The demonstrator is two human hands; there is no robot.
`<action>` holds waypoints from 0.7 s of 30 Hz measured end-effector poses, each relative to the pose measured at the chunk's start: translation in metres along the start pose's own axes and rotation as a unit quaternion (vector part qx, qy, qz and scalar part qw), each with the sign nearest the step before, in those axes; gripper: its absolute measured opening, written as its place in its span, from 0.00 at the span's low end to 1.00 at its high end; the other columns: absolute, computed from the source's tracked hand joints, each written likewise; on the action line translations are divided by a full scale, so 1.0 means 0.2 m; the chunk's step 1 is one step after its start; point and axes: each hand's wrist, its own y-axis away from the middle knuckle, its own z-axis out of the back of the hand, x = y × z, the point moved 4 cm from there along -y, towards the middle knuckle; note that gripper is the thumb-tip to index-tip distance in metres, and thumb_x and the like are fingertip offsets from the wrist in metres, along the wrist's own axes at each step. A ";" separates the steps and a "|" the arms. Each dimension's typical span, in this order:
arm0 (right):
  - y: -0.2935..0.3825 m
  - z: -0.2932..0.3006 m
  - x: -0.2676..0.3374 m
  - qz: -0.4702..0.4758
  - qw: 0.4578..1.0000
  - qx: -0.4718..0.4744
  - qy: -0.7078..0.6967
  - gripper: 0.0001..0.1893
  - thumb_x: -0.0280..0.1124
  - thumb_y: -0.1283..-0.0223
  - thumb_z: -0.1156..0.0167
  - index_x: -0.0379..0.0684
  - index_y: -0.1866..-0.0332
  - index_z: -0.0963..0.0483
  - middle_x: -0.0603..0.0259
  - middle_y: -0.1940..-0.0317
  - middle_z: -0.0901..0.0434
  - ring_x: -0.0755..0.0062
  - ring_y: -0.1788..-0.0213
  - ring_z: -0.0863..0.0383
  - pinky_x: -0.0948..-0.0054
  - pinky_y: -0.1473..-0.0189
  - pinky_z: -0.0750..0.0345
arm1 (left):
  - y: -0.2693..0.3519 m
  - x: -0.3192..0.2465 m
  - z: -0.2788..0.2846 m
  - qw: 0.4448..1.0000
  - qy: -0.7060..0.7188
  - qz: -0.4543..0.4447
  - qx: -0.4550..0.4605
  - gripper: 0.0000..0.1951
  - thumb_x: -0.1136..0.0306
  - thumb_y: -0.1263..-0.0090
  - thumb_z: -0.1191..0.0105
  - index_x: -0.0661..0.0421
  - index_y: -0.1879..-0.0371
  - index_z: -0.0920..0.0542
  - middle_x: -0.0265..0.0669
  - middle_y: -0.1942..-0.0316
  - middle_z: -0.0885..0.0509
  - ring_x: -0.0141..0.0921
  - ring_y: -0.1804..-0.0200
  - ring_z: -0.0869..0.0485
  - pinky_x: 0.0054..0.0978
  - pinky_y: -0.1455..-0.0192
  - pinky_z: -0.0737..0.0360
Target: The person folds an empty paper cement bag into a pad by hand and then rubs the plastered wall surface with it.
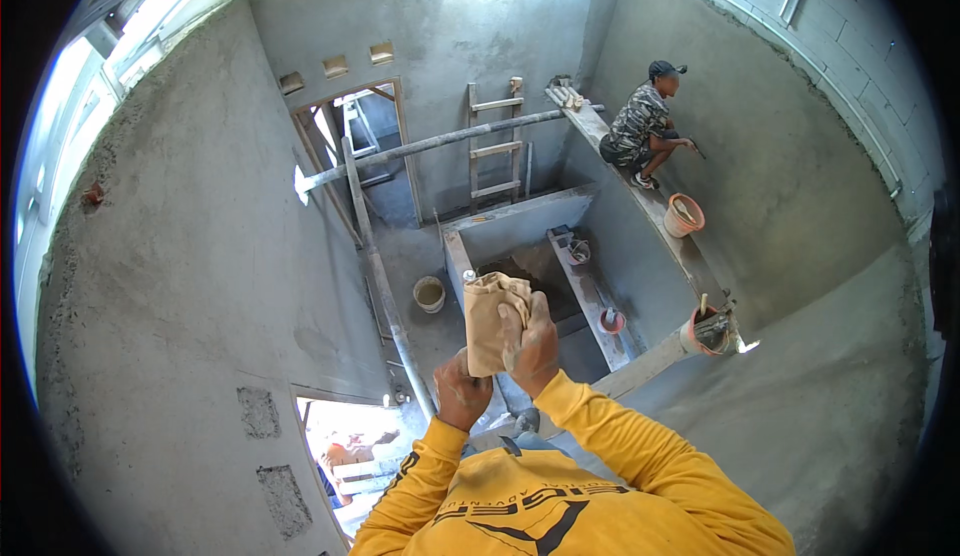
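Observation:
A folded brown sheet point(486, 334), paper or cloth, with a crumpled upper end, is held up in front of my chest. My right hand point(538, 349) grips its right side, the thumb across its face. At the lower left corner my left hand point(461, 392) pinches the edge, its fingers partly hidden behind. Greyish smears mark both hands. Below them, a walled pit with a dark floor point(559, 280) is partly covered by the sheet and my arms.
A co-worker point(637, 124) squats on a scaffold plank point(686, 256) by the right wall, tool in hand. An orange bucket point(684, 216) and another bucket point(705, 331) stand along the scaffold. A pole point(450, 138) spans the room before a wooden ladder point(495, 149). A pail point(429, 295) sits below.

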 end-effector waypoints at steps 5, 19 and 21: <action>0.09 -0.04 0.06 0.027 0.999 0.013 -0.042 0.15 0.37 0.29 0.38 0.37 0.51 0.31 0.50 0.62 0.21 0.46 0.61 0.18 0.58 0.58 0.22 | 0.04 0.01 0.00 0.997 -0.009 -0.005 -0.073 0.03 0.73 0.37 0.38 0.56 0.68 0.19 0.48 0.75 0.18 0.56 0.71 0.18 0.47 0.69 0.23; 0.11 0.11 0.21 0.290 0.953 0.064 -0.055 0.25 0.53 0.29 0.39 0.40 0.45 0.27 0.49 0.56 0.22 0.50 0.61 0.15 0.62 0.62 0.17 | -0.08 -0.13 0.10 0.857 0.495 0.134 0.053 0.47 0.40 0.28 0.42 0.60 0.22 0.46 0.46 0.32 0.27 0.36 0.32 0.26 0.35 0.27 0.31; 0.08 0.14 0.24 0.249 0.953 0.135 0.110 0.27 0.51 0.32 0.36 0.40 0.40 0.28 0.49 0.49 0.25 0.50 0.60 0.15 0.61 0.62 0.15 | -0.05 -0.13 0.08 0.853 0.502 0.139 0.044 0.47 0.40 0.28 0.42 0.59 0.22 0.47 0.44 0.35 0.26 0.36 0.32 0.26 0.35 0.27 0.31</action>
